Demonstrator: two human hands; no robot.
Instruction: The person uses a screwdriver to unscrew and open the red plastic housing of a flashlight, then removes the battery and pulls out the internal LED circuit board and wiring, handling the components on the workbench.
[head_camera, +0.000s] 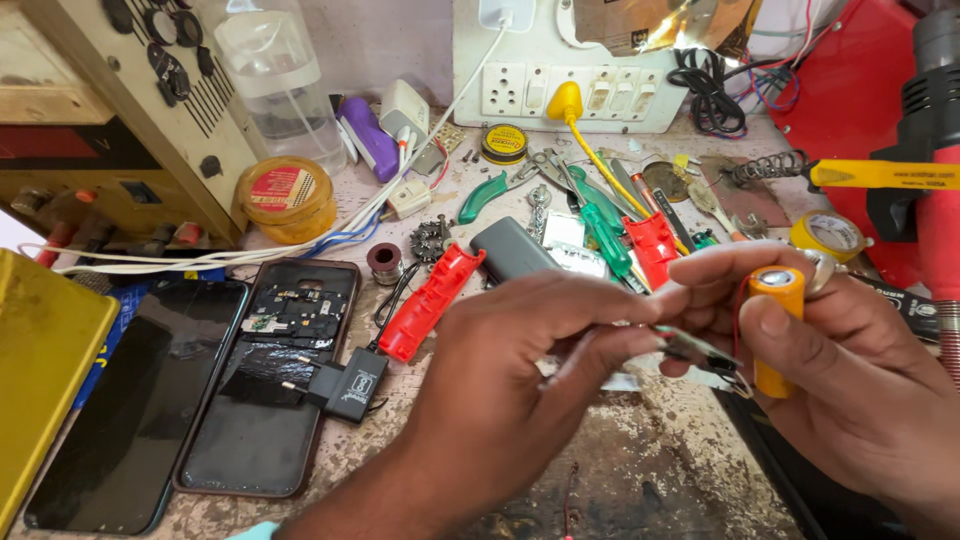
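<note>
Over the cluttered workbench, both hands meet at about four o'clock from the middle of the view. Right hand grips an orange battery cell upright, thumb across its front and fingers curled behind, its silver end cap facing up. A thin red wire runs down the cell's left side. Left hand reaches in from seven o'clock, its fingertips pinched on a small circuit board that lies just left of the cell's lower half (whether board and cell touch I cannot tell; the board is blurred).

Beyond the hands, towards twelve o'clock, lie a dark power bank case, a green-handled screwdriver and two red plastic shell halves. At nine o'clock rest an opened phone with its insides showing, a small black charger block lying on it, and a dark-screened phone just beside it. A white switchboard stands at the back at twelve o'clock, with a yellow plug in it. A roll of yellow tape sits at two o'clock, near a red hot-air gun.
</note>
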